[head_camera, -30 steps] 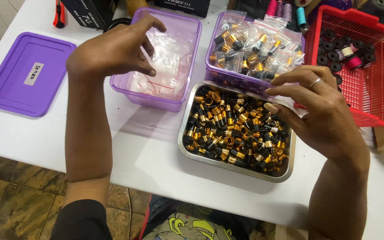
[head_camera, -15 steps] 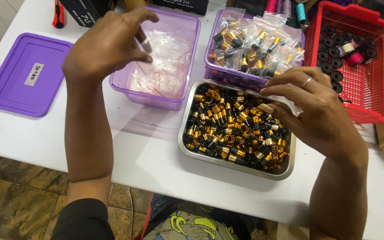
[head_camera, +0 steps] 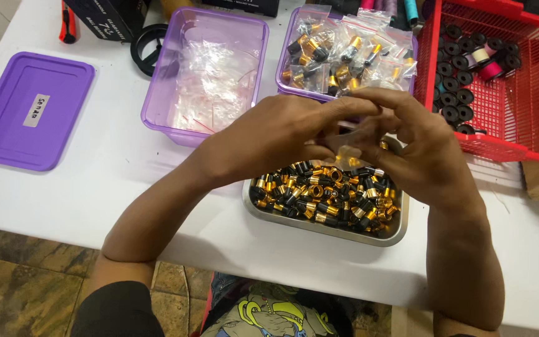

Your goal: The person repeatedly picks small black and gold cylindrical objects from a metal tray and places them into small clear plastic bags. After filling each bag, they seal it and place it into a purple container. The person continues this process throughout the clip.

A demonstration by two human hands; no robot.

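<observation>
My left hand [head_camera: 276, 137] and my right hand [head_camera: 416, 146] meet above the metal tray [head_camera: 319, 229], which is full of small black and gold parts [head_camera: 325, 193]. Between the fingertips of both hands is a small clear plastic bag [head_camera: 346, 151], pinched from both sides. Whether a part is inside the bag is hard to tell. Behind my left hand stands a purple tub of empty clear bags [head_camera: 210, 75]. Behind my right hand a second purple tub [head_camera: 344, 53] holds filled bags of black and gold parts.
A purple lid [head_camera: 29, 112] lies flat at the left of the white table [head_camera: 113, 187]. A red basket [head_camera: 500, 81] with black spools sits at the right. A black ring [head_camera: 148, 50] and a dark box [head_camera: 104, 15] lie at the back.
My left hand has come out of the tub of empty bags and moved right to join my right hand over the tray. A small clear bag is now held between them.
</observation>
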